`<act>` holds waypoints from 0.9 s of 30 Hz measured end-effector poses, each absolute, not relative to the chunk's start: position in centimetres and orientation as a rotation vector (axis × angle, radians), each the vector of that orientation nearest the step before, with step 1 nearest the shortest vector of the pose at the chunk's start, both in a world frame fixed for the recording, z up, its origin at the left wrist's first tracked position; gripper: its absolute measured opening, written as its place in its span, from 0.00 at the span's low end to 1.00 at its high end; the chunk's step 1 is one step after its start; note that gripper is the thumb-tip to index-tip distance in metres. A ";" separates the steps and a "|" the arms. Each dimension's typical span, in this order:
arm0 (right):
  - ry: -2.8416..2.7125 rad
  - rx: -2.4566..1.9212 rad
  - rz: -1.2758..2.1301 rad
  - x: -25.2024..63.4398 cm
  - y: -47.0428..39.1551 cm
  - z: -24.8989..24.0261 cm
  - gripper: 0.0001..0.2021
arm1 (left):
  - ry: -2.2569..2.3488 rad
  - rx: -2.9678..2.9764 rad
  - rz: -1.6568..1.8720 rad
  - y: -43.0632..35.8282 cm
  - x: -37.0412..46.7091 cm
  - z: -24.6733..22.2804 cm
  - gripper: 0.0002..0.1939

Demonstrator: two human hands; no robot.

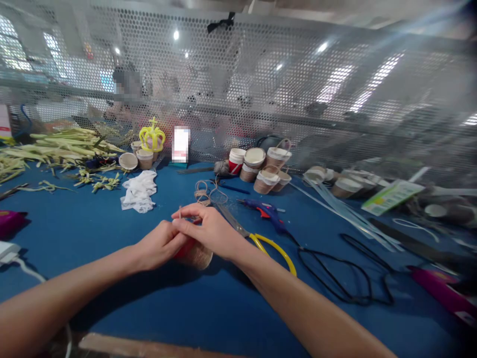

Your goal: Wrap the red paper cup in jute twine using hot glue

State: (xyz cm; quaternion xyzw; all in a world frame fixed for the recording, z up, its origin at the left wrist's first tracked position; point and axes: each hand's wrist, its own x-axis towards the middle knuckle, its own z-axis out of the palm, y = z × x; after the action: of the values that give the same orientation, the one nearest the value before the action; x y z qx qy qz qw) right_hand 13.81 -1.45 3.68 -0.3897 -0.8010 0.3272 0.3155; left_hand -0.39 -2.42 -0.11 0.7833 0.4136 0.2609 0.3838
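Note:
My left hand is closed around the left side of a small cup, red on one part and wrapped in brown twine on another. Over its top reaches my right hand, thumb and fingers pinched at the rim on a thin strand of twine. Both hands touch there and hide most of the cup. Loose twine lies coiled just beyond them. Scissors with yellow handles rest right of my right hand, partly under the forearm.
A blue glue gun with a black cable lies to the right, near clear glue sticks. Twine-wrapped cups stand by the mesh screen. White cloth, pale husks and a yellow crown are at left.

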 end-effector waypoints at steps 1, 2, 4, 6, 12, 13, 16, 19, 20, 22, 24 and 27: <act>-2.053 -1.013 0.889 13.8 -1.5 3.7 0.06 | 1.057 1.996 0.668 -2.4 -0.4 -0.1 0.18; -2.009 -1.013 0.888 13.8 -1.5 3.7 0.04 | 1.054 1.994 0.672 -2.5 -0.4 -0.1 0.19; -1.967 -1.005 0.854 14.2 -1.8 3.9 0.04 | 1.025 1.966 0.670 -2.5 -0.4 0.1 0.20; -1.955 -0.994 0.840 14.8 -2.2 4.2 0.05 | 0.976 1.877 0.665 -2.5 -0.5 0.4 0.20; -1.859 -1.044 0.828 16.7 -3.1 4.2 0.07 | 0.909 1.412 0.667 -2.7 -0.3 0.6 0.18; -1.844 -1.046 0.823 16.9 -3.2 4.1 0.07 | 0.901 1.366 0.671 -2.7 -0.3 0.6 0.17; -1.816 -1.037 0.792 17.1 -3.5 3.8 0.06 | 0.897 1.283 0.664 -2.8 -0.2 0.4 0.17; -1.822 -1.035 0.735 17.1 -3.6 3.6 0.06 | 0.918 1.266 0.640 -2.9 -0.1 0.5 0.18; -1.828 -1.044 0.720 17.1 -3.6 3.6 0.06 | 0.917 1.273 0.634 -3.0 -0.1 0.5 0.18; -1.842 -1.079 0.698 17.1 -3.6 3.5 0.06 | 0.901 1.294 0.621 -3.2 -0.1 0.7 0.17; -1.858 -1.117 0.688 17.1 -3.6 3.4 0.06 | 0.890 1.291 0.613 -3.3 -0.1 0.8 0.17; -1.868 -1.139 0.681 17.1 -3.5 3.3 0.06 | 0.885 1.286 0.615 -3.5 -0.1 0.9 0.17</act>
State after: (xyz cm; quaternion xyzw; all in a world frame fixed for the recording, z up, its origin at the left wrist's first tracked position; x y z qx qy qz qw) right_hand 17.09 -3.52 3.31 -0.4527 -0.7427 0.2709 0.4124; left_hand -0.09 -3.55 0.86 0.5704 0.3924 0.2725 0.6682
